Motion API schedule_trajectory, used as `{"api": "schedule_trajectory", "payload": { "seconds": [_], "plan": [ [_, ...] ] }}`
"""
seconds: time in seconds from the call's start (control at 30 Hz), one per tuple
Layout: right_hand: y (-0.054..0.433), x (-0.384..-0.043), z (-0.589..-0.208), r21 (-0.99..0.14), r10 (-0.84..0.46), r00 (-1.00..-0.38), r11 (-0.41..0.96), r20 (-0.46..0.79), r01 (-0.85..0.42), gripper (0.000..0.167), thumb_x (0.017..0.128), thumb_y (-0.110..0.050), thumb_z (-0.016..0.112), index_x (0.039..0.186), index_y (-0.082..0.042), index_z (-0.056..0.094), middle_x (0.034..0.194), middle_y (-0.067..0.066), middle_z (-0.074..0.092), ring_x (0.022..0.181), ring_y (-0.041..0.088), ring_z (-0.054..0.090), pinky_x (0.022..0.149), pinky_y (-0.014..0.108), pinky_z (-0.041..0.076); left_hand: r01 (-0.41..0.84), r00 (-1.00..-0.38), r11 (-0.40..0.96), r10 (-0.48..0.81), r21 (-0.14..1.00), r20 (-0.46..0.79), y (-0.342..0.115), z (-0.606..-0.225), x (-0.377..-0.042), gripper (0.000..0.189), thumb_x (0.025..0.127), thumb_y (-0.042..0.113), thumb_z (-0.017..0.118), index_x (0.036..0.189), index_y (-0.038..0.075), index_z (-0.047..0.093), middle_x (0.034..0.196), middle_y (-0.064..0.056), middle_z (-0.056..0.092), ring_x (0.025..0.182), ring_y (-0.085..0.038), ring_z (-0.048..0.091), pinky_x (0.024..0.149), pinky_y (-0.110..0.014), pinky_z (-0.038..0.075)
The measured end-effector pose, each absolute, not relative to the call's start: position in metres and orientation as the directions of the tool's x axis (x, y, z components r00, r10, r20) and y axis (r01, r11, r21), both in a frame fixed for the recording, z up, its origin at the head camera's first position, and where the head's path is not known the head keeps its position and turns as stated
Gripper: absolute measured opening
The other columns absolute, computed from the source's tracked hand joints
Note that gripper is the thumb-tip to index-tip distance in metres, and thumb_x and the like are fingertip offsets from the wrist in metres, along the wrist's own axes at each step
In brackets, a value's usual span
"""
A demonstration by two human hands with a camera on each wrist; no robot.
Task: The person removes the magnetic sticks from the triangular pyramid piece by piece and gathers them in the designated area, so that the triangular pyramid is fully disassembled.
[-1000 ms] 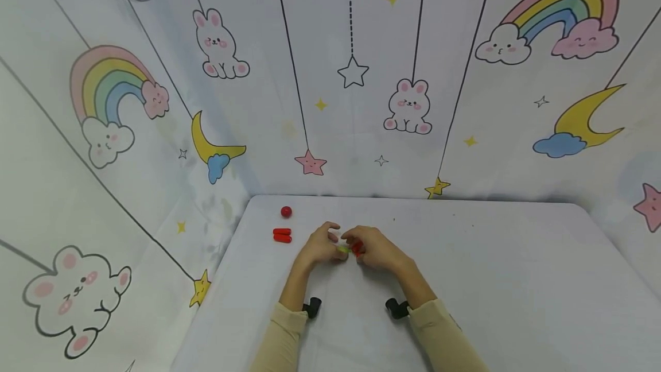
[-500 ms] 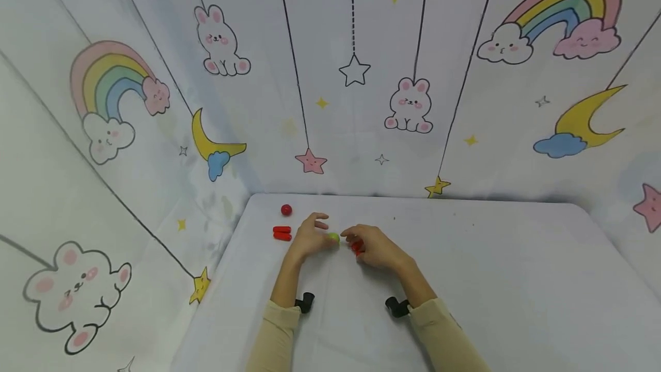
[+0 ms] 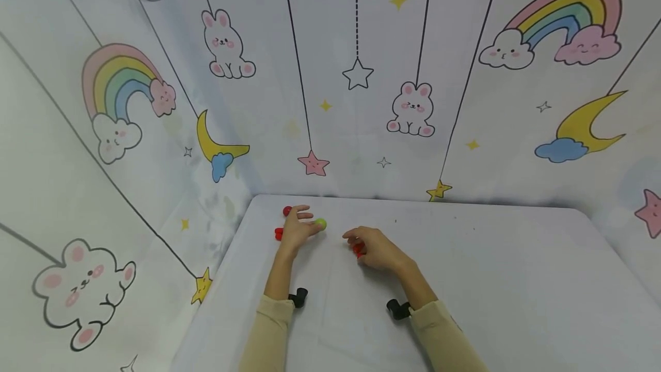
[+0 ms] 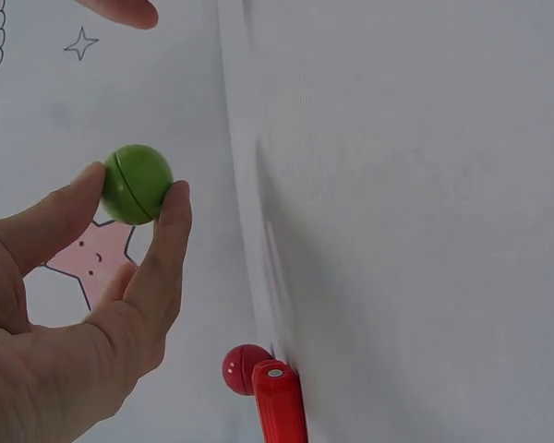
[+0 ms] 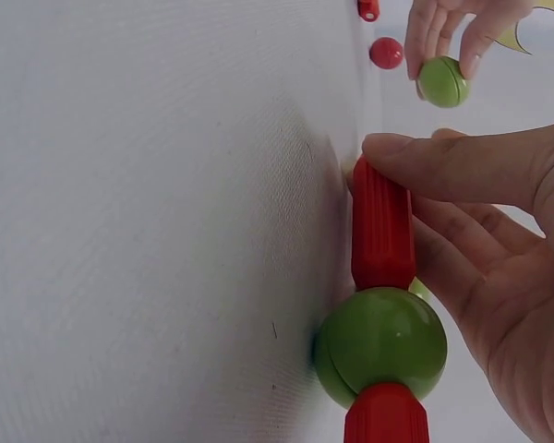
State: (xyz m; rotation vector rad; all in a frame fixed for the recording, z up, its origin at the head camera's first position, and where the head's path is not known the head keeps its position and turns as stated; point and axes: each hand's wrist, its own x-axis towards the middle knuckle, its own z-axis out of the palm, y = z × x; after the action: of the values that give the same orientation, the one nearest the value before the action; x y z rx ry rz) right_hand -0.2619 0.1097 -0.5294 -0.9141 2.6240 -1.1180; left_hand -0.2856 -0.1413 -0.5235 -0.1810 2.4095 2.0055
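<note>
My left hand [image 3: 295, 232] pinches a glossy green ball [image 4: 138, 185] between thumb and a fingertip, raised off the white table. My right hand [image 3: 379, 248] grips a ribbed red rod [image 5: 383, 226] between thumb and fingers, low over the table. In the right wrist view, that rod joins a second green ball [image 5: 388, 337], from which another red rod [image 5: 386, 417] runs out of frame. A bit of green [image 5: 418, 290] shows behind the rod, mostly hidden. Just beyond my left hand lie a red ball [image 3: 287, 210] and loose red rods [image 3: 279, 234], partly covered by it.
A white-covered table [image 3: 490, 280] spreads out under both hands, its far edge near the loose red pieces. Behind it hangs a white cloth backdrop [image 3: 361, 33] printed with rabbits, stars and rainbows. A black wrist camera [image 3: 298, 297] sits on each forearm.
My left hand has moved left and farther out, carrying the green ball away from my right hand, and now partly covers the loose red rods. My right hand has stayed nearly still.
</note>
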Motion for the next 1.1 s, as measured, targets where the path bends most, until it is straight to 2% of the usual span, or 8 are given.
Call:
{"api": "schedule_trajectory", "payload": {
  "seconds": [0.3,0.5,0.7,0.9,1.1],
  "plan": [
    [0.11,-0.261,-0.529,-0.705,-0.583,-0.807,0.533,0.095,-0.468,0.061,0.081,0.02,0.073,0.137,-0.001,0.062,0.121,0.015,0.069,0.102,0.024,0.066,0.086,0.039,0.058,-0.084,-0.99,0.166,-0.123,0.983,-0.064,-0.146,-0.519,-0.298,0.067,0.087,-0.004,0.08,0.146,0.001,0.05,0.136,-0.024,0.057,0.12,-0.037,0.065,0.092,-0.04,0.06],
    [0.11,-0.261,-0.53,-0.704,-0.581,-0.81,0.54,0.087,-0.462,0.06,0.081,0.02,0.072,0.137,0.0,0.062,0.12,0.014,0.069,0.1,0.023,0.065,0.084,0.037,0.057,-0.053,-0.989,0.225,-0.147,0.973,-0.02,-0.145,-0.523,-0.311,0.06,0.085,-0.008,0.077,0.14,0.002,0.055,0.136,-0.029,0.058,0.117,-0.038,0.066,0.088,-0.038,0.059],
    [0.111,-0.261,-0.53,-0.7,-0.579,-0.811,0.543,0.088,-0.464,0.06,0.081,0.019,0.073,0.137,-0.001,0.062,0.119,0.012,0.069,0.099,0.02,0.064,0.084,0.035,0.057,-0.057,-0.984,0.328,-0.178,0.943,0.002,-0.142,-0.521,-0.324,0.059,0.084,-0.003,0.077,0.138,0.003,0.056,0.133,-0.025,0.061,0.113,-0.035,0.066,0.088,-0.042,0.056],
    [0.112,-0.262,-0.531,-0.702,-0.592,-0.801,0.532,0.09,-0.473,0.06,0.081,0.019,0.074,0.137,0.0,0.062,0.118,0.012,0.07,0.1,0.021,0.065,0.084,0.035,0.057,-0.08,-0.979,0.353,-0.203,0.932,-0.007,-0.14,-0.522,-0.333,0.057,0.084,-0.002,0.076,0.137,0.003,0.057,0.128,-0.02,0.063,0.112,-0.035,0.066,0.09,-0.042,0.055],
    [0.112,-0.26,-0.53,-0.715,-0.592,-0.802,0.524,0.086,-0.464,0.06,0.081,0.02,0.072,0.136,0.001,0.061,0.117,0.014,0.07,0.099,0.023,0.065,0.083,0.036,0.057,-0.045,-0.977,0.392,-0.21,0.919,0.042,-0.138,-0.53,-0.343,0.05,0.084,-0.004,0.076,0.131,-0.001,0.06,0.126,-0.024,0.063,0.109,-0.036,0.067,0.087,-0.041,0.056]
  ]
}}
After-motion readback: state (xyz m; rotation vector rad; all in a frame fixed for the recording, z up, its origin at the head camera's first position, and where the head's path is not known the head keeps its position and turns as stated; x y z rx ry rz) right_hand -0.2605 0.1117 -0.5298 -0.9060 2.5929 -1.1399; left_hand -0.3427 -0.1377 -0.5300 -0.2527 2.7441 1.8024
